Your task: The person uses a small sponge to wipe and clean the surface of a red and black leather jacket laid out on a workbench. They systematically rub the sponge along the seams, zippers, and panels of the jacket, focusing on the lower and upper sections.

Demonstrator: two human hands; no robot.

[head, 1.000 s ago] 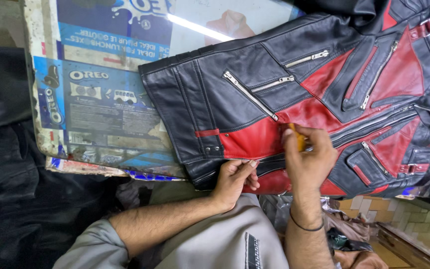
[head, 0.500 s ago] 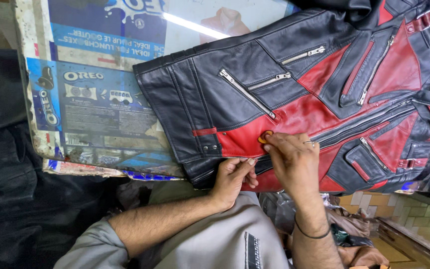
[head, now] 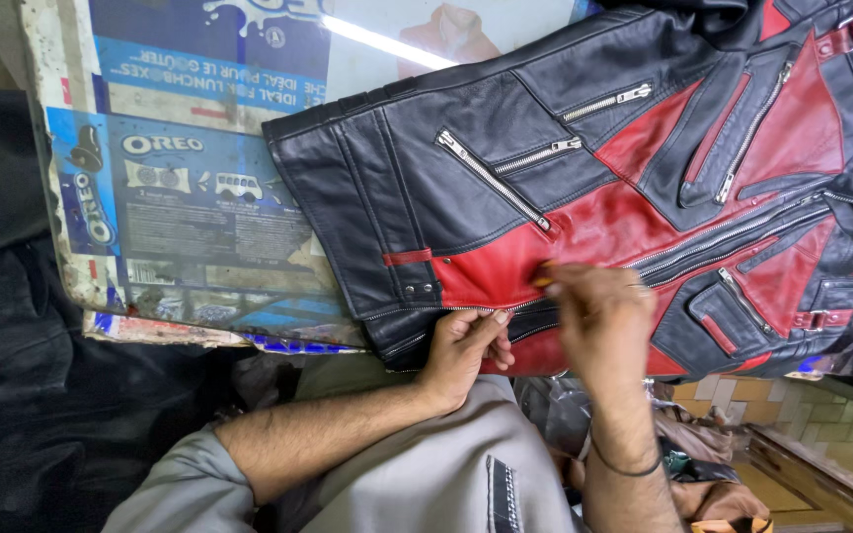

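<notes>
In the head view, a black and red leather jacket [head: 584, 188] lies spread flat across the right and centre of the frame, reaching from the upper right corner down to the lower edge of the surface [head: 367, 59], whose pale glossy top shows bare at the upper centre. Several silver zippers [head: 494, 180] run slantwise over the jacket's black panels, and a small red strap [head: 407, 258] with metal snaps sits near its left hem. Under the jacket's left part, flattened blue printed cardboard [head: 190, 197] covers the surface toward the upper left of the frame. The left hand [head: 461, 353], at lower centre, grips the jacket's near hem, fingers curled over the leather edge and thumb pressed along the top of it. The right hand [head: 599, 321], just to the right of it and slightly blurred, rests on the red panel with its fingertips pressed together, pinching a small orange object [head: 543, 279] against the leather; what the object is cannot be told. The two hands are close together but not touching. A thin dark band [head: 624, 464] circles the right wrist. Grey clothing [head: 426, 474] fills the bottom centre, dark fabric [head: 12, 375] lies heaped at the left edge, and tiled flooring [head: 792, 415] shows at the lower right.
</notes>
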